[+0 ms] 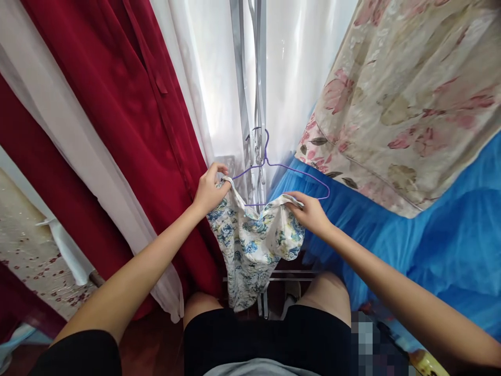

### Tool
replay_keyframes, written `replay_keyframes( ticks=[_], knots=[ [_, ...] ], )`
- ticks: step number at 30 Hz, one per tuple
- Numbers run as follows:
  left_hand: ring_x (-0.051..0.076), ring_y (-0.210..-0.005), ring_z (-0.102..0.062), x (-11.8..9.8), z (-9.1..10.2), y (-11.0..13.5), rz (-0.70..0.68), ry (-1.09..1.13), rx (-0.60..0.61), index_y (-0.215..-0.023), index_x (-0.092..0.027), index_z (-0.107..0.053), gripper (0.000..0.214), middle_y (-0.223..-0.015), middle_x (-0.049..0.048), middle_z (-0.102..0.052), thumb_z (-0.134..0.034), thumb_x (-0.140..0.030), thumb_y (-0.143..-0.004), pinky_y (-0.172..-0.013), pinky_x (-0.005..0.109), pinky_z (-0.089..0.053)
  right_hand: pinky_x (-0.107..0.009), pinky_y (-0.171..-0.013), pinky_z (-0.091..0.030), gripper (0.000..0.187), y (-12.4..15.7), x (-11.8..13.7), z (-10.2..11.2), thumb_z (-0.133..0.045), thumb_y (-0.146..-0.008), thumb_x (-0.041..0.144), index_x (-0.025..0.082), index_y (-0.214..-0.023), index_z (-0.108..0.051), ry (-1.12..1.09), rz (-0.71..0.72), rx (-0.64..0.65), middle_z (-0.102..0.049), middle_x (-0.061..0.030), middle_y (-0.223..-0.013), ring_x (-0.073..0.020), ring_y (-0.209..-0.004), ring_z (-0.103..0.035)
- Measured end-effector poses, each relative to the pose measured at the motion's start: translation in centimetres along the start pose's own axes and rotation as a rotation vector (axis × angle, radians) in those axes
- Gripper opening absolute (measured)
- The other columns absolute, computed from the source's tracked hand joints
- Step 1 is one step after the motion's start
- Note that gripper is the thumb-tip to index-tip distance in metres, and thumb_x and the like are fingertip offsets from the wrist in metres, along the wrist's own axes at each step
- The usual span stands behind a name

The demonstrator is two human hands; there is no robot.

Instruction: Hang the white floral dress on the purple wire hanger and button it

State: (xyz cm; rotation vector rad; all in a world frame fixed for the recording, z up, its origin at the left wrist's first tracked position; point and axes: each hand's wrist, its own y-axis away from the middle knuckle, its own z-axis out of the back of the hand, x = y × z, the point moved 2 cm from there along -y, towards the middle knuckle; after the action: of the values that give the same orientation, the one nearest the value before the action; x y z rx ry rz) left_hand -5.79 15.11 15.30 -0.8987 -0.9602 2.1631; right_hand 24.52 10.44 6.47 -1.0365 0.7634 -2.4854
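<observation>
A white garment [250,240] printed with blue and yellow flowers hangs in front of me, its neckline dipping in a V. My left hand [213,190] is closed on its left shoulder edge, thumb and fingers pinching the cloth. On the other side, my right hand [309,211] grips the right shoulder edge. A thin purple hanger [291,168] hangs by its hook just behind the neckline. Its left end goes behind the cloth at my left hand, while the right end shows bare above my right hand.
A metal rack pole [238,62] rises behind the hanger before white cloth [301,62]. Red drapes [117,104] hang at left. On the right are a pink-flowered cloth [407,104] and blue tulle [442,256]. A rack bar [289,275] runs low near my knees.
</observation>
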Motion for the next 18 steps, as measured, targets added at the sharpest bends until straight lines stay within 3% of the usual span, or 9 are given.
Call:
replay_keyframes(
  ticks=[2,3,5,7,10,12,15,18],
  knots=[
    [0.017,-0.085,-0.061,-0.2,-0.2,0.2,0.027,-0.021,-0.129,-0.108,-0.019,-0.058,0.025,-0.102,0.0056,-0.065,-0.059,-0.017,-0.083,-0.068,0.026,-0.045,-0.037,-0.077,-0.049,0.051,0.0,-1.2,2.1,-0.055,-0.093,0.039,0.018,-0.140,-0.055,-0.026,-0.046,-0.189,-0.073,-0.0110,-0.095,-0.0270,-0.080,-0.066],
    [0.017,-0.083,-0.060,-0.3,-0.2,0.2,0.031,-0.038,-0.148,-0.104,-0.018,-0.059,0.020,-0.101,0.0054,-0.065,-0.060,-0.020,-0.085,-0.068,0.026,-0.044,-0.039,-0.079,-0.049,0.056,-0.2,-1.9,3.1,-0.056,-0.093,0.040,0.017,-0.144,-0.050,-0.012,-0.074,-0.262,-0.073,-0.0121,-0.097,-0.0278,-0.082,-0.066],
    [0.017,-0.082,-0.059,-0.4,-0.1,0.2,0.034,-0.066,-0.118,-0.094,-0.018,-0.062,0.010,-0.094,0.0043,-0.066,-0.059,-0.027,-0.089,-0.069,0.026,-0.044,-0.039,-0.078,-0.049,0.048,-1.0,-2.9,4.7,-0.056,-0.092,0.041,0.016,-0.133,-0.059,0.049,-0.102,-0.265,-0.071,-0.0114,-0.092,-0.0275,-0.080,-0.064],
    [0.017,-0.077,-0.058,-0.1,0.2,-0.1,0.054,-0.081,-0.058,-0.085,-0.018,-0.064,0.020,-0.084,0.0026,-0.066,-0.056,-0.034,-0.094,-0.068,0.027,-0.042,-0.036,-0.071,-0.047,0.032,-2.1,-3.3,5.9,-0.055,-0.091,0.045,0.017,-0.100,-0.069,0.113,-0.097,-0.118,-0.067,-0.0075,-0.077,-0.0240,-0.071,-0.059],
    [0.016,-0.064,-0.053,1.8,1.1,-0.8,0.164,-0.097,0.059,-0.072,-0.017,-0.064,0.043,-0.067,0.0006,-0.060,-0.048,-0.047,-0.098,-0.062,0.027,-0.036,-0.030,-0.057,-0.039,0.043,-2.9,-2.6,7.9,-0.058,-0.088,0.056,0.019,-0.067,-0.059,0.072,-0.108,0.177,-0.053,-0.0005,-0.058,-0.0164,-0.057,-0.046],
    [0.016,-0.059,-0.050,3.8,1.8,-0.8,0.275,-0.066,0.149,-0.062,-0.016,-0.059,0.055,-0.056,0.0003,-0.053,-0.045,-0.056,-0.097,-0.058,0.028,-0.033,-0.028,-0.052,-0.037,0.047,-2.5,-1.7,9.6,-0.063,-0.084,0.062,0.018,-0.066,-0.059,-0.067,-0.163,0.354,-0.053,0.0006,-0.057,-0.0142,-0.055,-0.044],
    [0.017,-0.059,-0.052,6.8,2.6,0.5,0.499,0.174,0.210,-0.061,-0.017,-0.059,0.060,-0.055,0.0013,-0.055,-0.051,-0.069,-0.089,-0.057,0.027,-0.037,-0.028,-0.052,-0.045,0.047,-1.6,-0.5,11.6,-0.074,-0.077,0.063,0.016,-0.073,-0.068,-0.311,-0.318,0.592,-0.064,-0.0031,-0.064,-0.0168,-0.057,-0.055],
    [0.017,-0.064,-0.058,8.6,2.6,3.2,0.732,0.477,0.189,-0.081,-0.015,-0.068,0.058,-0.068,0.0028,-0.066,-0.066,-0.073,-0.075,-0.060,0.026,-0.045,-0.036,-0.060,-0.055,0.056,-1.4,0.4,11.4,-0.079,-0.065,0.071,0.017,-0.076,-0.072,-0.532,-0.402,0.629,-0.070,-0.0077,-0.068,-0.0246,-0.065,-0.067]
  ],
)
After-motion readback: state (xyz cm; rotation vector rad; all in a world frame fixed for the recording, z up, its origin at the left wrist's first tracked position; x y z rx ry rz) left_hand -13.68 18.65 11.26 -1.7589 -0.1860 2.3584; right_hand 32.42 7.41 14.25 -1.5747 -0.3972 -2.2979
